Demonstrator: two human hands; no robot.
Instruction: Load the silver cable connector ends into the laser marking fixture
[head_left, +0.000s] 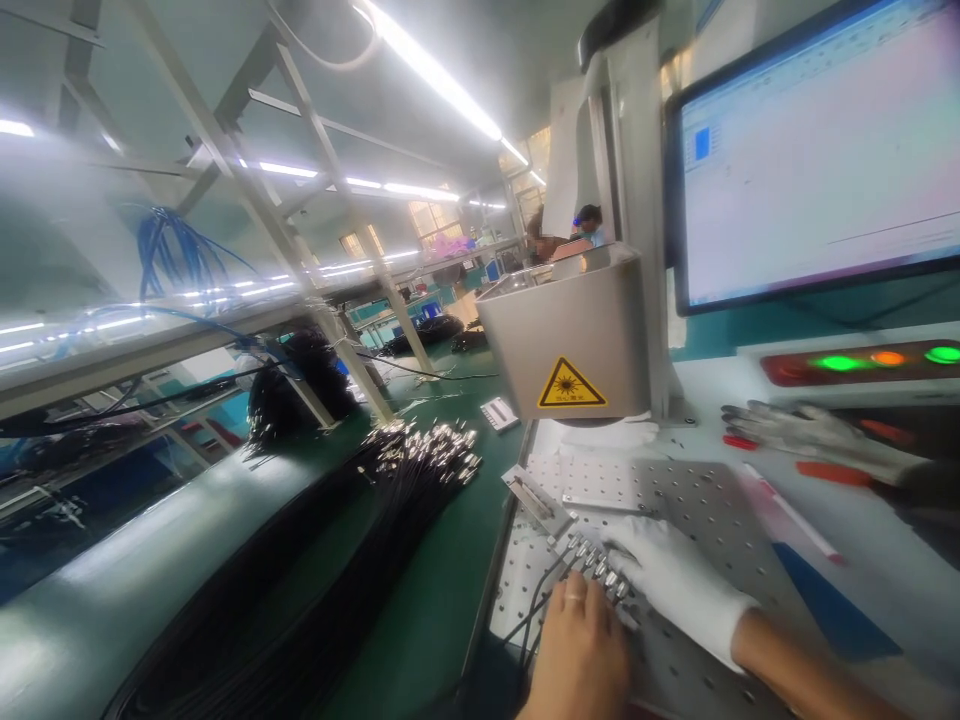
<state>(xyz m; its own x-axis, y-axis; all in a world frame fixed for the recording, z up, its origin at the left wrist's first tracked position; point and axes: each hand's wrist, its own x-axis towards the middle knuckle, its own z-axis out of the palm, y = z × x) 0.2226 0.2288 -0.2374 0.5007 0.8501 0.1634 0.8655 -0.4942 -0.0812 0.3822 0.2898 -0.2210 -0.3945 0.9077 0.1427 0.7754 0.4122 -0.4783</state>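
Observation:
My left hand [579,640], bare with a ring on one finger, is closed around several black cables [534,606] just below their metal ends. A row of these silver connectors [592,560] lies above the perforated metal plate. My right hand [667,575], in a white glove, has its fingers drawn together against the far side of the row, partly hidden by it. Just beyond the row, a small metal fixture [537,503] with a slot sits at the plate's left edge. Overhead is a grey machine housing [570,335] bearing a yellow laser warning triangle [571,384].
A thick bundle of black cables [405,540] with metal tips lies on the green bench [202,540] to the left. On the right are a monitor [817,160], lit buttons [885,360], grey work gloves [817,435] and a pen [795,515]. Another person [589,225] is in the background.

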